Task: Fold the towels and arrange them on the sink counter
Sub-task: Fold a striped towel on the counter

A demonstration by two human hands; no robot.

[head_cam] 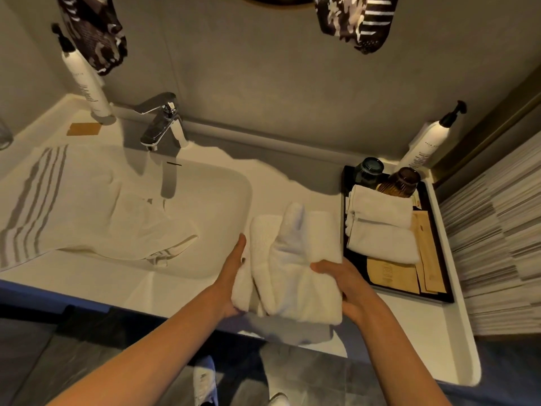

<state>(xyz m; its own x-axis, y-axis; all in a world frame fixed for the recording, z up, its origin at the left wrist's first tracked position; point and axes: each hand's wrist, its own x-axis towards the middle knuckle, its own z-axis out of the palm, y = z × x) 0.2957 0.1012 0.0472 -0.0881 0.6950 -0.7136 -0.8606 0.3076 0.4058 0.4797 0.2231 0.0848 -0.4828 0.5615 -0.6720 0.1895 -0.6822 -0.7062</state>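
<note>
**A:** ok so reading this left to right. Far left there's a striped towel [73, 206] just draped half into the sink basin [222, 259], unfolded, edge hanging over the front of the counter [409, 332]. Guessing it's parked there waiting its turn?

**B:** yeah that's my read, it's out of the way of the flat bit where the folding happens. The faucet [164, 124] is right behind it, so not a spot you'd leave it for good.

**A:** then the middle. Left hand [234, 276] is on the left edge of the white towel [295, 268], thumb on top, fingers tucked under I think, can't fully see them. Right hand [342, 284] has the right edge, fingers curled over the top.

**B:** so both gripping, one per side. Towel looks lifted just off the counter, there's a shadow underneath. Still lumpy on top, I'd say mid-fold, not finished.

**A:** and on the right, the black tray [439, 297] already has two folded towels [383, 227] stacked neatly next to the cups.

**B:** which is probably why they're working just beside it, short trip over.
</note>
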